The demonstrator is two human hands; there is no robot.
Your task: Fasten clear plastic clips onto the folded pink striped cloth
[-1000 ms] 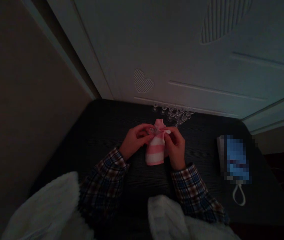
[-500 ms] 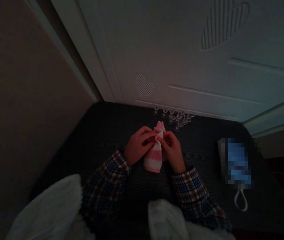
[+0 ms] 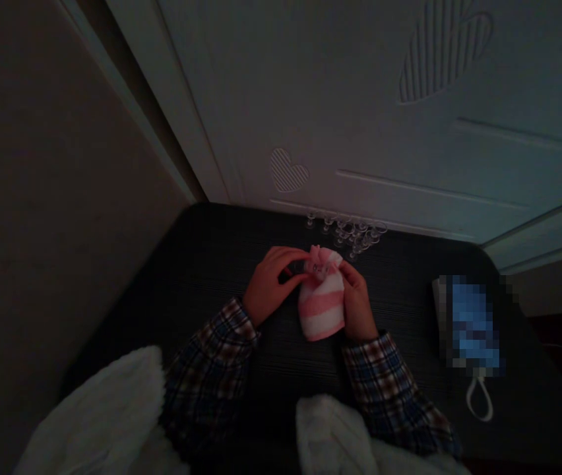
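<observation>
A pink-and-white striped cloth (image 3: pixel 323 307) hangs over the dark table from my right hand (image 3: pixel 360 300), whose fingers are closed on its right edge. Against the upper part of the cloth lies a small clear glass (image 3: pixel 317 269), partly covered by folds. My left hand (image 3: pixel 268 284) pinches the glass from the left, thumb below and fingers above. Its exact shape is hard to make out in the dim light. Beyond the hands stands a cluster of several small clear stemmed glasses (image 3: pixel 355 234).
The dark wood-grain table (image 3: pixel 202 264) meets a white panel with heart reliefs (image 3: pixel 288 171) at its back. On the right lies a blurred-out blue object (image 3: pixel 473 320) with a white loop strap (image 3: pixel 479 399). White fluffy fabric (image 3: pixel 97 409) shows at the near edge.
The cloth, bunched between both hands before, is now spread open toward the right. My right hand has shifted slightly right, and the small glass has come into sight between the hands.
</observation>
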